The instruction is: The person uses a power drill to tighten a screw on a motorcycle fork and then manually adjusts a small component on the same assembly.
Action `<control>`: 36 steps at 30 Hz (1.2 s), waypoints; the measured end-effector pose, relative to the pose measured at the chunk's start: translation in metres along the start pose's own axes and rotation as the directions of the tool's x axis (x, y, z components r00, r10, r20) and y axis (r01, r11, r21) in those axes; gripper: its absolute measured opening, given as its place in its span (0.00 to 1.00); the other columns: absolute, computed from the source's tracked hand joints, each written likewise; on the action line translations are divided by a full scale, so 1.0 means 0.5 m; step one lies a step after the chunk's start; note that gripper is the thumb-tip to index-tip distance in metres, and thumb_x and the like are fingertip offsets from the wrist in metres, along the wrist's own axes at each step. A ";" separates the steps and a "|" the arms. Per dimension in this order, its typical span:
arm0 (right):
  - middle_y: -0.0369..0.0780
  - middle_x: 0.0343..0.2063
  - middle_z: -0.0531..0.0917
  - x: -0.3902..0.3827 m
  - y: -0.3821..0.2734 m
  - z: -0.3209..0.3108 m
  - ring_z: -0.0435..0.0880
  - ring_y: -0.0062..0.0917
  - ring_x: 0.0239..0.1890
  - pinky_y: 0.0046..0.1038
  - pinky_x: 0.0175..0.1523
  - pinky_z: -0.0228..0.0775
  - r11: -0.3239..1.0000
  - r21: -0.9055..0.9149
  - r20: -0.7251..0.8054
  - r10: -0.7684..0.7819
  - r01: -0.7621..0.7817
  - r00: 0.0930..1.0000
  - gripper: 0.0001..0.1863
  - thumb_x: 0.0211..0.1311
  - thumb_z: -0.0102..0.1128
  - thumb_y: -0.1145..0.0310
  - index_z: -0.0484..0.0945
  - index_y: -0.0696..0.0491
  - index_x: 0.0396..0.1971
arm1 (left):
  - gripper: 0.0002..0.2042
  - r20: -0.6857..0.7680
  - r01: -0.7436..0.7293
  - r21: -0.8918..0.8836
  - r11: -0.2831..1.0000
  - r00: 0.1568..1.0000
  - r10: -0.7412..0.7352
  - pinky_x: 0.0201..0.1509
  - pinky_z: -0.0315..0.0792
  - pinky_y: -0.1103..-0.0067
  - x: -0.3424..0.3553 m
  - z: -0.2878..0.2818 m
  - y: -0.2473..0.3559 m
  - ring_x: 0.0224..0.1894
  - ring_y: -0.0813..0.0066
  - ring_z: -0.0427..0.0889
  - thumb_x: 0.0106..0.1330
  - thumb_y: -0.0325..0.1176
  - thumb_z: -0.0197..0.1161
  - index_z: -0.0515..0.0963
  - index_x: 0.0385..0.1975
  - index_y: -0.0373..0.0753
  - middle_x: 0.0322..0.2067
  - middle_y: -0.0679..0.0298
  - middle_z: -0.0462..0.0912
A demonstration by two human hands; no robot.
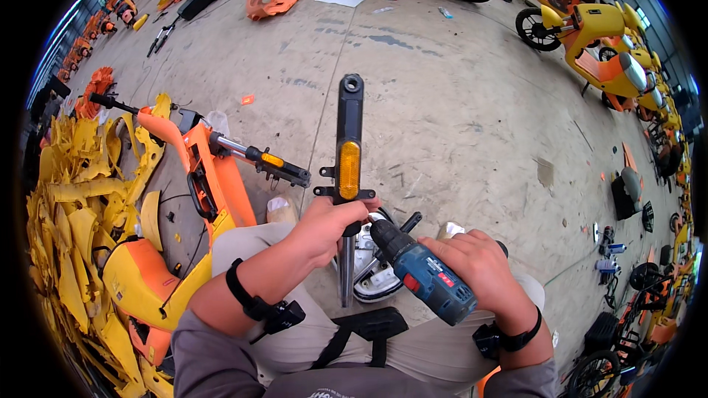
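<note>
My left hand (328,225) is closed around a black front fork leg (349,114) with a bare metal tube below and a long amber reflector (349,169) on it, held upright at the centre. My right hand (472,265) grips a blue cordless drill (431,284), whose black chuck points up-left, close beside my left fingers. Behind and below both hands, a white and black part (380,280) lies between my legs, partly hidden by the drill and fork.
An orange scooter frame (217,184) with another fork leans at left beside a heap of yellow panels (74,236). Yellow scooters (605,66) stand along the right, with loose parts and bike frames below. An orange panel (273,0) lies farther back on the concrete floor (435,103).
</note>
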State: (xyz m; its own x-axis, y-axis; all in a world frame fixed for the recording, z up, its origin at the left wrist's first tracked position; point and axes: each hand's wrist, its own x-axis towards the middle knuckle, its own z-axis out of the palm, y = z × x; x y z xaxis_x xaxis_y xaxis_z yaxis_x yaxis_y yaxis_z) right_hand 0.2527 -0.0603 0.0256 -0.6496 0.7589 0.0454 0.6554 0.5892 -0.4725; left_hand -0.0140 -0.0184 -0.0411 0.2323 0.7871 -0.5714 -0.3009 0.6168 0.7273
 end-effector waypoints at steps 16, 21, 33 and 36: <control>0.39 0.36 0.86 -0.004 0.033 0.030 0.83 0.33 0.35 0.33 0.42 0.67 0.985 0.155 -0.177 -0.047 0.075 0.983 0.33 0.46 0.68 0.66 0.77 0.53 0.57 | 0.20 0.170 -0.004 -0.253 0.967 0.984 0.049 0.68 0.69 0.67 -0.009 -0.012 0.045 0.59 0.61 0.77 0.62 0.25 0.52 0.75 0.53 0.25 0.54 0.52 0.79; 0.40 0.37 0.87 -0.004 0.033 0.035 0.84 0.33 0.34 0.34 0.41 0.68 0.986 0.149 -0.192 -0.040 0.070 0.981 0.32 0.45 0.69 0.67 0.78 0.55 0.56 | 0.19 0.144 -0.053 -0.260 0.964 0.985 0.092 0.68 0.68 0.67 -0.011 -0.012 0.040 0.58 0.61 0.77 0.62 0.25 0.52 0.75 0.52 0.25 0.54 0.52 0.79; 0.39 0.33 0.86 -0.004 0.026 0.038 0.84 0.33 0.34 0.33 0.41 0.68 0.992 0.127 -0.169 -0.005 0.027 0.986 0.31 0.46 0.68 0.65 0.78 0.54 0.56 | 0.18 0.122 -0.038 -0.270 0.962 0.990 0.073 0.68 0.69 0.68 -0.012 -0.007 0.036 0.57 0.62 0.78 0.61 0.24 0.52 0.76 0.50 0.25 0.52 0.51 0.79; 0.39 0.33 0.86 -0.005 0.027 0.034 0.84 0.32 0.34 0.33 0.41 0.68 0.992 0.125 -0.177 -0.008 0.031 0.984 0.32 0.46 0.68 0.65 0.78 0.55 0.56 | 0.18 0.129 -0.035 -0.272 0.962 0.989 0.073 0.68 0.69 0.67 -0.015 0.001 0.041 0.58 0.61 0.77 0.61 0.24 0.52 0.76 0.51 0.25 0.55 0.52 0.78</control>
State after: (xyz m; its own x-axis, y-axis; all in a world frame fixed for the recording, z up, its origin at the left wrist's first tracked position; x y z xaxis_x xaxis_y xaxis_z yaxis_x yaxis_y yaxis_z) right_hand 0.2565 -0.0591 0.0041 -0.5763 0.7912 0.2044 0.5816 0.5729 -0.5775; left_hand -0.0216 -0.0117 -0.0218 0.3271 0.8237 -0.4632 -0.5494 0.5646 0.6160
